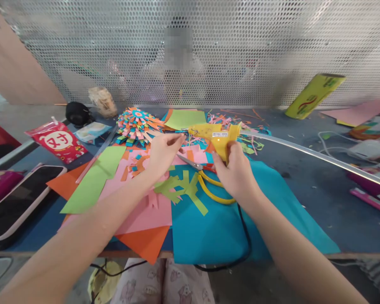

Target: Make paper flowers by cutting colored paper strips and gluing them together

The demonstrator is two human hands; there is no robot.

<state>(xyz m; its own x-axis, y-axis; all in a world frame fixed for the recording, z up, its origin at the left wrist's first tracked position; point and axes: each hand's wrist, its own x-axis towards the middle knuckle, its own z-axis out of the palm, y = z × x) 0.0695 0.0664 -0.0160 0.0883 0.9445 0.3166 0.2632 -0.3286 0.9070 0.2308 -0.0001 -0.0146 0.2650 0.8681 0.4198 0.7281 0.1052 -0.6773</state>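
Observation:
My right hand [236, 171] is wrapped round the handle of a yellow hot glue gun [205, 130], whose nozzle points left. A long clear glue stick [304, 151] runs out of its back. My left hand [165, 151] is closed in a pinch by the nozzle; what its fingertips hold, if anything, I cannot make out. Below the hands lie yellow-handled scissors [205, 179] and fringed green paper strips [194, 196], over blue paper [215, 236] and pink paper [148, 217]. Just beyond my left hand stands a layered, multicoloured fringed paper flower [137, 122].
Paper scraps [237, 120] lie behind the glue gun. At left are a phone [19, 198], a red packet [60, 141] and a black round object [77, 114]. A yellow-green tube [315, 96] leans against the perforated metal panel [240, 50]. A black cord [245, 232] hangs over the table edge.

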